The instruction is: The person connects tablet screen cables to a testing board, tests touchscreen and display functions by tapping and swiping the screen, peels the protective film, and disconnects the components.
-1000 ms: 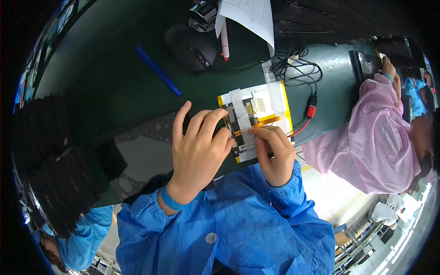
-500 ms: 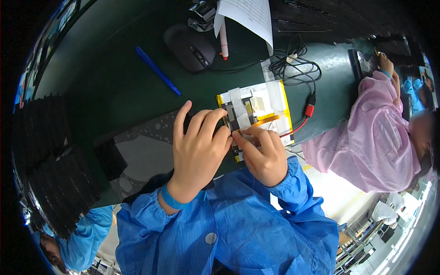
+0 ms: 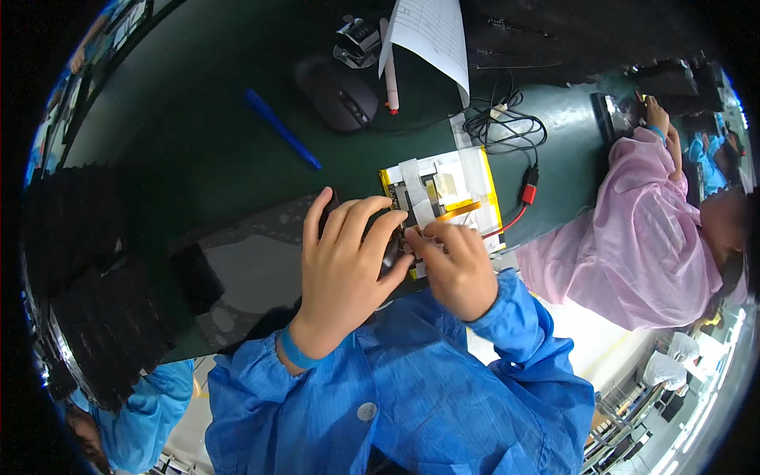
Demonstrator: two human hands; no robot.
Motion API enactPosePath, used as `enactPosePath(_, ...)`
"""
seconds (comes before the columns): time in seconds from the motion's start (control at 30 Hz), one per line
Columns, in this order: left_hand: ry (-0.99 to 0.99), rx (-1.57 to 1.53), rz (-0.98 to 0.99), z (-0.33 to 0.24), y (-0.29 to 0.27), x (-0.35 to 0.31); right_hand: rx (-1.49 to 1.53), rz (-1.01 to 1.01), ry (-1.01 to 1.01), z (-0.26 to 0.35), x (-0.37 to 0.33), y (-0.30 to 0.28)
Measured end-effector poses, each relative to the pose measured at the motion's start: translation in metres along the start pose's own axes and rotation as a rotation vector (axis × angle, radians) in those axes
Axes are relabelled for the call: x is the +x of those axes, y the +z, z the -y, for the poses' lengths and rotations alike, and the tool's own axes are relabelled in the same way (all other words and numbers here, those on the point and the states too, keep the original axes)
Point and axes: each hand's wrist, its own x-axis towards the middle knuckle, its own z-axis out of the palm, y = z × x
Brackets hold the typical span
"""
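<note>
A flat electronic assembly (image 3: pixel 483 186) with yellow edges, white covering and strips of pale tape lies on the dark green bench. An orange ribbon cable (image 3: pixel 459 212) arches over its middle. My left hand (image 3: pixel 344 257) is spread at the assembly's left edge, index fingertip by the dark circuit strip and thumb apart from it, holding nothing visible. Over the near part of the assembly, my right hand (image 3: pixel 459 265) has thumb and index finger pinched together. What sits between those fingertips is too small to make out. A red connector (image 3: pixel 529 192) on a red lead runs to the assembly's right side.
Beyond the assembly lie a coiled black cable (image 3: pixel 507 127), a black mouse (image 3: pixel 340 95), a blue pen (image 3: pixel 283 129), a pinkish marker (image 3: pixel 391 75) and a paper sheet (image 3: pixel 431 39). A dark panel (image 3: pixel 253 269) is left of my hands. A person in pink (image 3: pixel 617 237) sits at right.
My left thumb and index finger have moved apart and drawn back slightly from the assembly. My right hand stays pinched at nearly the same spot. The whole view has shifted slightly.
</note>
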Motion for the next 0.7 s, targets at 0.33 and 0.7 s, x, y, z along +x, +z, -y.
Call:
enactPosePath(0.33,-0.205,-0.066,-0.127,0.042,-0.080,-0.047,0.042,-0.070,0.146,-0.050,0.030,-0.004)
enactPosePath(0.7,-0.560,-0.094,-0.421,0.137,-0.114,-0.140,-0.013,-0.047,0.180,-0.043,0.032,-0.001)
